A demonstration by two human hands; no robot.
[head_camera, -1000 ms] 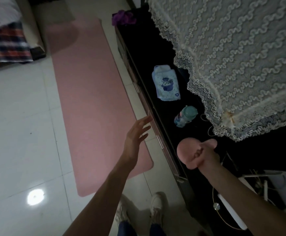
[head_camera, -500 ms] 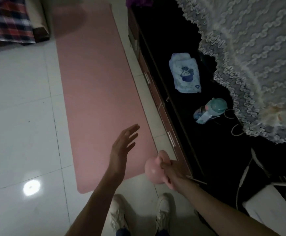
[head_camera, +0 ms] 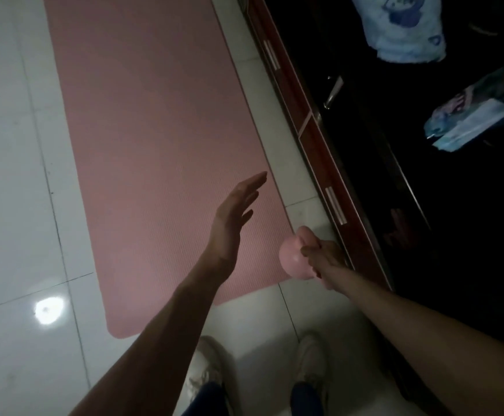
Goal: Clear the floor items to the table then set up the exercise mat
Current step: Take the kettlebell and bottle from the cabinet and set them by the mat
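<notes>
Right hand [head_camera: 324, 259]: curled round pink dumbbell [head_camera: 294, 256]
Left hand [head_camera: 232, 217]: fingers straight, empty
Risk: dumbbell could slip, striking floor [head_camera: 10, 145] or shoes [head_camera: 312, 364]

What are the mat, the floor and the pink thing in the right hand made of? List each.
Mat: likely foam or rubber, matte, fine ribbing.
Floor: glossy tiles, with grout lines and a lamp's reflection.
Pink thing held by the right hand: smooth, slight sheen, perhaps plastic or rubber; unclear.
</notes>
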